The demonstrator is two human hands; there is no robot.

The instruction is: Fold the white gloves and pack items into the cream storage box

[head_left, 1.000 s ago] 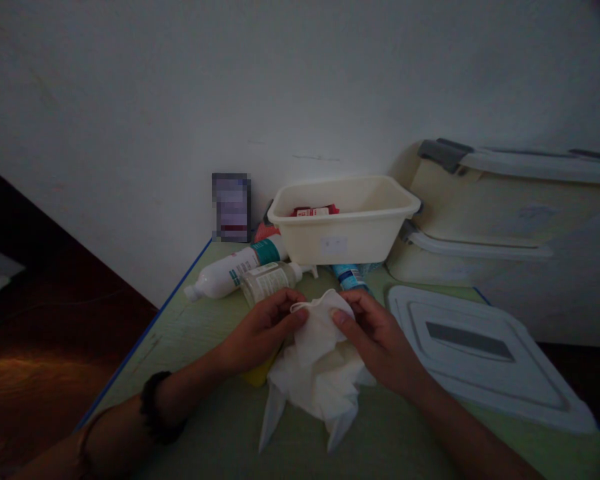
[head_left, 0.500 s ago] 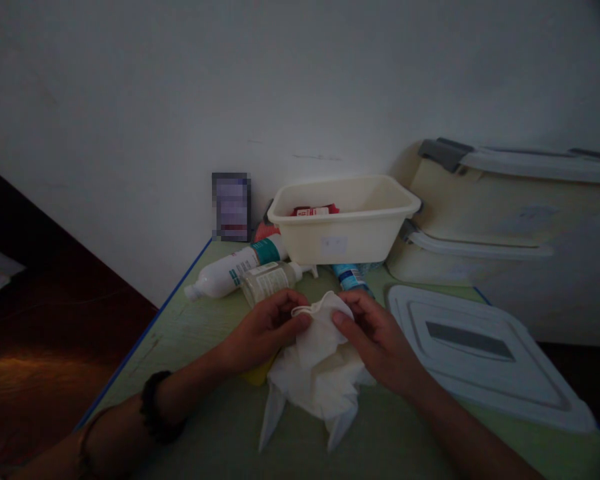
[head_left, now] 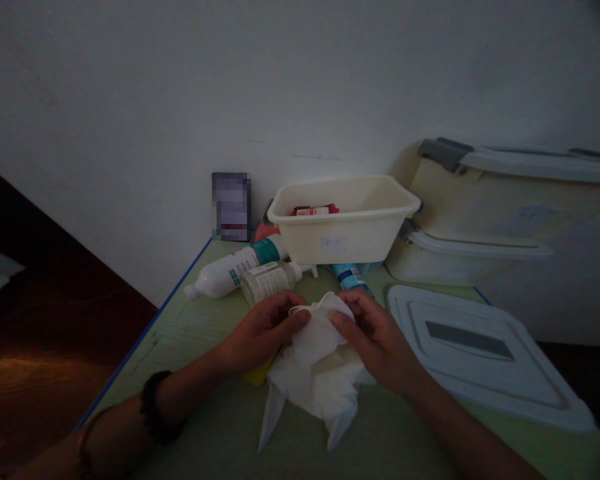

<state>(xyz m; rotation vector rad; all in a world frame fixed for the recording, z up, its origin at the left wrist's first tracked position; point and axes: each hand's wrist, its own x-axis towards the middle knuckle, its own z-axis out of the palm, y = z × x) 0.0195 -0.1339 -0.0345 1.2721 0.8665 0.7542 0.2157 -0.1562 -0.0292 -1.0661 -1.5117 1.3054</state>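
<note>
"Holding something, are those two hands?"

"Yes. The left hand (head_left: 267, 330) and the right hand (head_left: 377, 337) pinch the rim of a crumpled white glove (head_left: 313, 373) between thumbs and fingers, at the lower middle of the frame. Two narrow ends droop toward the bottom edge."

"Any change from half a second ago?"

"Hardly. Both grips are the same; the right thumb sits a touch further left on the glove. Everything else has stayed put."

"Such as?"

"Left of centre, a white bottle (head_left: 225, 275) and a clear bottle (head_left: 270, 283) lie on the green surface (head_left: 190, 333). Something yellow (head_left: 256, 375) shows under the left hand, mostly hidden. Mid-frame, a blue container (head_left: 350, 277) lies just in front of a cream tub (head_left: 305, 245) with a red packet (head_left: 325, 210) inside. A pale lid (head_left: 480, 377) lies lower right, below two stacked boxes (head_left: 490, 207)."
</note>
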